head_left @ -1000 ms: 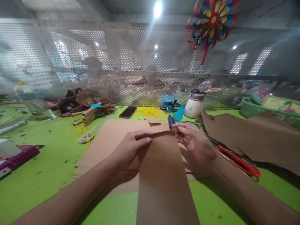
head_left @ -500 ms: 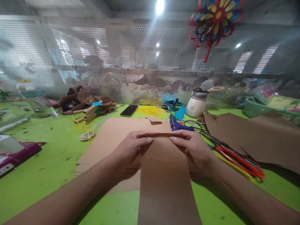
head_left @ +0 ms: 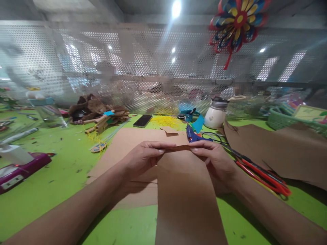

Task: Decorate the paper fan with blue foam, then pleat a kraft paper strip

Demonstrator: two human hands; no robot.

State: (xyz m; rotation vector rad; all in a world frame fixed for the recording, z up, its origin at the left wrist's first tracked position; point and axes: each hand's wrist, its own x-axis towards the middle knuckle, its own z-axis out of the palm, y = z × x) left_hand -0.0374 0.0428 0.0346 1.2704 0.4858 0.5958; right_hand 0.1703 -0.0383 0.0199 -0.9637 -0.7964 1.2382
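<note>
A long strip of brown kraft paper (head_left: 187,197) runs from my fingers down past the bottom of the head view. Its far edge is pinched at the left corner by my left hand (head_left: 145,158), thumb on top and fingers behind. At the right corner my right hand (head_left: 217,160) pinches the same edge, which looks narrowly folded or curled between the thumbs. Beneath the hands lie several flat sheets of brown paper (head_left: 122,149). Just beyond my right hand is a blue glue gun (head_left: 195,135), beside a small torn paper piece (head_left: 169,132).
Red-handled scissors (head_left: 268,178) lie right of my right forearm, near a large brown paper sheet (head_left: 276,149). At the back stand a phone (head_left: 142,120), yellow shreds (head_left: 166,121), a white jug (head_left: 216,114) and a green basket (head_left: 281,119). A purple power strip (head_left: 28,170) sits left.
Both hands still pinch the paper's far edge; the left thumb has slid slightly off the corner, and the edge now shows more of a fold. The whole view has shifted a little.
</note>
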